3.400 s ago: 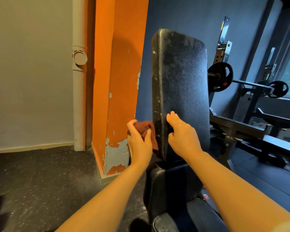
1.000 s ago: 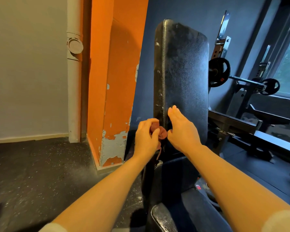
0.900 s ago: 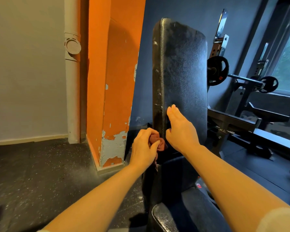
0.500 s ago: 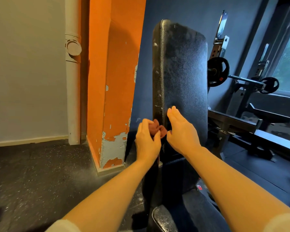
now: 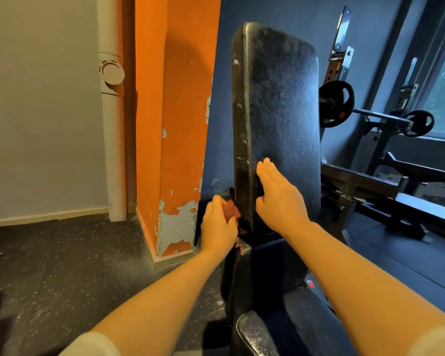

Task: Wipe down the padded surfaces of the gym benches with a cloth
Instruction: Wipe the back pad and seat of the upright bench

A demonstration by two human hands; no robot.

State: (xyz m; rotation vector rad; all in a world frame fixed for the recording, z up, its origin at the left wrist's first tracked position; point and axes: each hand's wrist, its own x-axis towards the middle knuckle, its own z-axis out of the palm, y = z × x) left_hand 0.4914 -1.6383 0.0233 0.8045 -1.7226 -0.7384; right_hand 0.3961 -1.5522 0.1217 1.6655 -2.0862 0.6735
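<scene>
Left hand (image 5: 217,224) grips the cloth (image 5: 230,210) against the backrest pad (image 5: 278,124) at its lower left edge. Right hand (image 5: 278,199) rests open and flat on the pad's face. The pad's long axis runs upward from the cloth, nearest the left hand.

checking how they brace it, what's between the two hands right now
In the head view, the stitched left edge of the upright backrest pad stands between them: the left hand grips the cloth against its side, the right hand lies flat on its front.
</scene>
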